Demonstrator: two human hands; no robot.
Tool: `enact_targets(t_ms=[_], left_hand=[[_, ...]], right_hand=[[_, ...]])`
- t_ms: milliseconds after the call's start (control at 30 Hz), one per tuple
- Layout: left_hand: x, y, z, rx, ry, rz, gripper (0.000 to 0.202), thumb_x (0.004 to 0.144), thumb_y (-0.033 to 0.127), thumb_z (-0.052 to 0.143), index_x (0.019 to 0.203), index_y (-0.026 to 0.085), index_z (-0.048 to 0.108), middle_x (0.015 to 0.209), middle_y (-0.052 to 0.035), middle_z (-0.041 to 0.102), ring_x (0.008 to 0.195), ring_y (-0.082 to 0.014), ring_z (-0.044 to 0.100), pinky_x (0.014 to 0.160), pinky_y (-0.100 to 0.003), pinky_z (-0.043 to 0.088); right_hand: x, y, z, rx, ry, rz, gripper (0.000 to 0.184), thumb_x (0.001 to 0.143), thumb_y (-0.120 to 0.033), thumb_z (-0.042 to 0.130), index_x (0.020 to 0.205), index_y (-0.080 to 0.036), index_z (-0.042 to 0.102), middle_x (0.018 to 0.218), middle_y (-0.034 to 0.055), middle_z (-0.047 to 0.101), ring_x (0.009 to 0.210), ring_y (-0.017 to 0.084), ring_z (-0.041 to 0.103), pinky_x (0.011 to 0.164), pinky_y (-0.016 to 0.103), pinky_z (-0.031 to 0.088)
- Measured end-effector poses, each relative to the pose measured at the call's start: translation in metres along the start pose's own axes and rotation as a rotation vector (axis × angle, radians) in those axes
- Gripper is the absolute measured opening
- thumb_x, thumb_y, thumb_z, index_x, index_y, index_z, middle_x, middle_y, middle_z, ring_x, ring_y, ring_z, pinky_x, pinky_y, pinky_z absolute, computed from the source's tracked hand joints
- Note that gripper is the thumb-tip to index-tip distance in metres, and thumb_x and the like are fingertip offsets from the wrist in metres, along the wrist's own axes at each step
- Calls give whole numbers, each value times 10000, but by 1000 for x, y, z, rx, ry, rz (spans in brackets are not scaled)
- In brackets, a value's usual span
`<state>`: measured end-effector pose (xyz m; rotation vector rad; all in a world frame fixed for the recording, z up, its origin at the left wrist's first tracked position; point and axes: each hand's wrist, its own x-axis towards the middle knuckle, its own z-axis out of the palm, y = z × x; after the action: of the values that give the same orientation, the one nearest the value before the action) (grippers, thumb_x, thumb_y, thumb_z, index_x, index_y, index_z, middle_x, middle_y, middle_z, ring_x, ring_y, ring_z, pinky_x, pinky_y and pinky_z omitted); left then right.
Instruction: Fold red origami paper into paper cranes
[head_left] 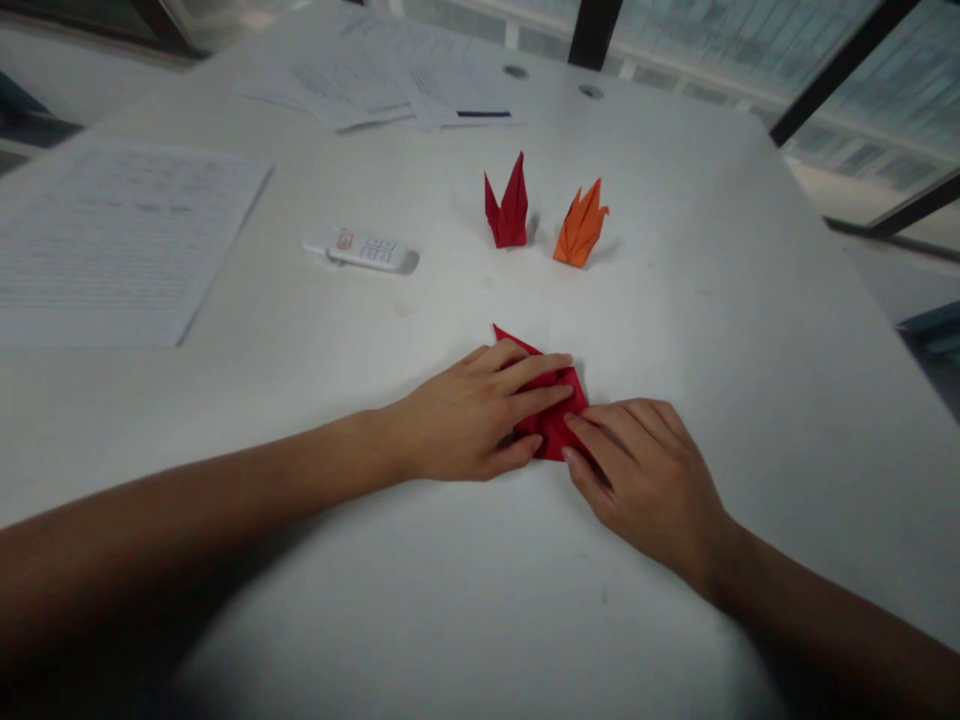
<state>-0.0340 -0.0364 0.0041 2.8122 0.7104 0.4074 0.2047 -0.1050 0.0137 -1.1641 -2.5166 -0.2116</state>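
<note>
A folded piece of red paper lies flat on the white table in front of me. My left hand rests on top of it with the fingers stretched out flat, pressing it down. My right hand touches the paper's right lower edge, its fingertips pressed against the fold. Most of the paper is hidden under both hands; one pointed corner shows at the upper left. Farther back stand a finished red origami figure and an orange one, side by side.
A white correction-tape dispenser lies left of the origami figures. A printed sheet lies at the left, and more papers with a black pen at the back. The table's right edge runs beside windows.
</note>
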Motion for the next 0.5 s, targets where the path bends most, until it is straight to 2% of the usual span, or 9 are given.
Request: enact_targets(t_ms=[167, 333, 433, 500], left_hand=[[2, 3, -1, 24, -36, -26, 607, 1001, 422, 497, 1534, 131, 489, 1648, -121, 403, 1310, -364, 487, 1136, -527, 411], [3, 5, -2, 52, -68, -52, 640, 1004, 427, 478, 1563, 117, 440, 1652, -108, 402, 1279, -359, 485, 1093, -523, 427], [4, 6, -3, 66, -80, -63, 650, 1000, 421, 480, 1583, 143, 410, 1660, -79, 397, 1268, -353, 481, 1075, -520, 421], [5, 8, -5, 77, -87, -38, 616, 1011, 409, 466, 1589, 205, 409, 1659, -33, 406, 1250, -338, 488, 1050, -503, 418]], right_hand=[[1, -2, -4, -16, -33, -11, 184, 976, -226, 617, 999, -112, 760, 876, 79, 750, 817, 248, 630, 813, 430, 452], [0, -9, -14, -18, -55, 48, 199, 972, -230, 615, 882, -131, 763, 781, 68, 723, 753, 236, 628, 813, 432, 441], [0, -13, -19, -14, -76, 81, 205, 971, -237, 616, 871, -136, 763, 788, 69, 726, 751, 239, 634, 825, 437, 440], [0, -15, -19, -13, -87, 83, 199, 965, -240, 623, 868, -137, 763, 804, 73, 730, 754, 244, 636, 819, 436, 440]])
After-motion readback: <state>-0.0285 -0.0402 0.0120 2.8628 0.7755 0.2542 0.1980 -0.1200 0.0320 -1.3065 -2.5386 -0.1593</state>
